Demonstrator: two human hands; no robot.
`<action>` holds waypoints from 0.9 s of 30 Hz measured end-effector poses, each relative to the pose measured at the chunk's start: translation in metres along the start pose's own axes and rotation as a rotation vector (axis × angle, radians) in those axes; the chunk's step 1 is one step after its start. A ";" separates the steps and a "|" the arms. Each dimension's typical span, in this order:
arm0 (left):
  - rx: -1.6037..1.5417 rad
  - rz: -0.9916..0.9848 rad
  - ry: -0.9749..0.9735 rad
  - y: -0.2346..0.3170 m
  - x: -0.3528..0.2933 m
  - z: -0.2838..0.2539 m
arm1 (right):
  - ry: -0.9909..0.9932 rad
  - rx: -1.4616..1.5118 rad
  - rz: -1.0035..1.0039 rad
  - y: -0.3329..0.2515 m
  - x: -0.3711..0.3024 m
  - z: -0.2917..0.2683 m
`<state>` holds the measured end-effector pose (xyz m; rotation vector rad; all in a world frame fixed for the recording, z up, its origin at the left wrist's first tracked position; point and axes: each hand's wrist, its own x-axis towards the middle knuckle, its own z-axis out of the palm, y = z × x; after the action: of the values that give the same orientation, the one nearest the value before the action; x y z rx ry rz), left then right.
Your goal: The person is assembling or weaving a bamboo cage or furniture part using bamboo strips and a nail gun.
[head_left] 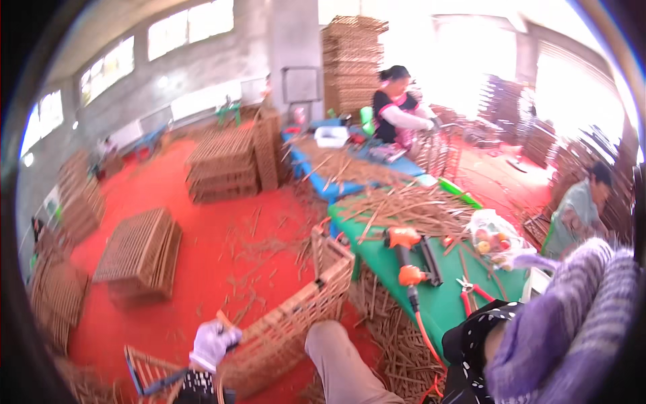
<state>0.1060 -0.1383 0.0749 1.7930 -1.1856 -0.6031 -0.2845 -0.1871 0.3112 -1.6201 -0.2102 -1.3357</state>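
A long brown woven basket point(289, 326) with lattice sides stretches diagonally before me, beside my trousered leg. My left hand point(212, 345), in a pale glove, is closed on its near rim; the fingertips are partly hidden. My right hand point(558, 330) is raised very close at the right, in a purple striped knit glove. Its fingers look bent and pressed together, and whatever they may hold is hidden. Nearby on the green table point(377, 246) lie an orange and black nail gun point(407, 256) with an orange hose and red-handled pliers point(471, 293).
Loose brown strips point(404, 209) cover the far tabletop near a bag of fruit point(494, 237). More strips point(390, 330) heap below the table. Stacked woven baskets point(138, 256) stand on the red floor. One person point(397, 111) works behind the tables; another point(579, 209) sits at the right.
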 end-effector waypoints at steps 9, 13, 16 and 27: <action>-0.159 -0.101 -0.052 0.004 0.005 0.011 | -0.022 -0.471 -0.233 0.004 -0.004 0.027; -0.109 -0.107 -0.074 0.007 0.010 0.015 | 0.104 -0.782 -0.342 0.029 -0.016 0.018; -0.199 -0.140 -0.118 0.010 0.012 0.015 | 0.310 -1.017 -0.477 0.078 -0.009 -0.031; -0.158 -0.194 -0.068 0.010 -0.004 0.006 | 0.272 -1.484 1.139 0.211 -0.207 -0.224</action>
<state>0.0948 -0.1385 0.0806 1.7753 -0.9848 -0.8525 -0.3697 -0.3724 0.0017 -1.9697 1.9722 -0.6189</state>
